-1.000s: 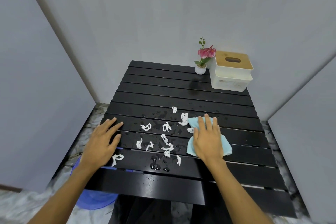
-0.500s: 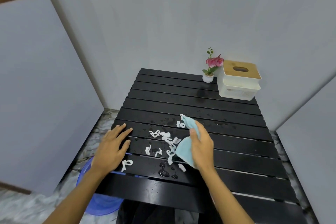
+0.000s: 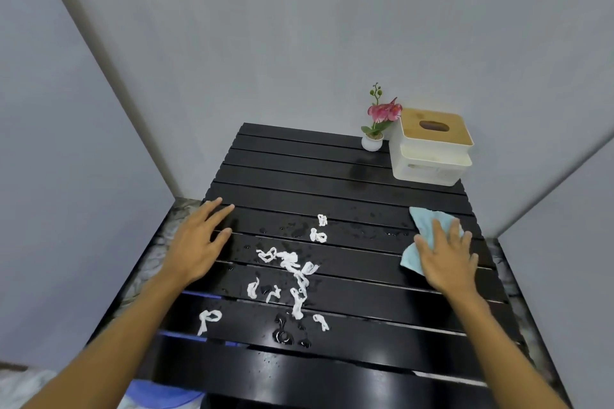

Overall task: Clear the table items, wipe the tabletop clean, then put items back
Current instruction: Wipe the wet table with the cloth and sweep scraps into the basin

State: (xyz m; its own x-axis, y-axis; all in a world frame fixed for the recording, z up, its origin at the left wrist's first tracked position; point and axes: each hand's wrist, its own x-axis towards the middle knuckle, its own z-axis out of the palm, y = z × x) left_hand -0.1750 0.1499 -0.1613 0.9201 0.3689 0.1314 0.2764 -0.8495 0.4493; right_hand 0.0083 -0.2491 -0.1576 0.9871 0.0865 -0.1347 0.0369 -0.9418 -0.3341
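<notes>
A black slatted table (image 3: 332,189) fills the middle of the view. My right hand (image 3: 447,256) lies flat on a light blue cloth (image 3: 423,226) near the table's right edge, pressing it down. My left hand (image 3: 199,239) rests flat with spread fingers on the left side of the table. Between the hands lie several white paper scraps (image 3: 292,271) and water drops (image 3: 282,335). A small pink flower in a white pot (image 3: 373,139) and a white tissue box with a wooden lid (image 3: 432,146) stand at the far right corner.
Grey walls close in behind and on both sides of the table. A blue basin (image 3: 159,392) shows under the table's near left edge, on a marbled floor (image 3: 30,388).
My right hand has carried the cloth from the middle of the table out to the right edge. The scraps sit pushed closer together. The left hand stays in place.
</notes>
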